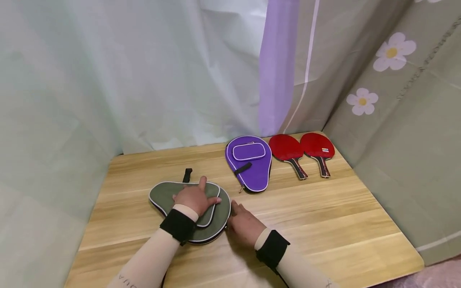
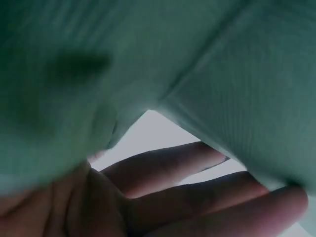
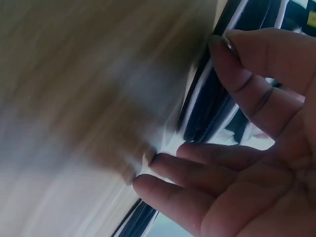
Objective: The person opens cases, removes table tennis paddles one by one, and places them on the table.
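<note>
Wooden table (image 1: 313, 236): left fingers (image 1: 203, 183) spread on a green case (image 1: 162, 193), right fingers (image 1: 235, 206) (thumb too) pinching its edge.

On the table (image 1: 324, 224), the near case (image 1: 207, 216) lies under the left hand (image 1: 194, 199), the right hand (image 1: 246, 227) at its three-o'clock edge. Toward two o'clock lies the far case (image 1: 253, 171); at that one's three o'clock, one paddle (image 1: 287, 147), then a second paddle (image 1: 316, 145).

Grey-green paddle case (image 1: 207, 216), white-edged, flat on wooden table (image 1: 324, 224), narrow end left
</note>
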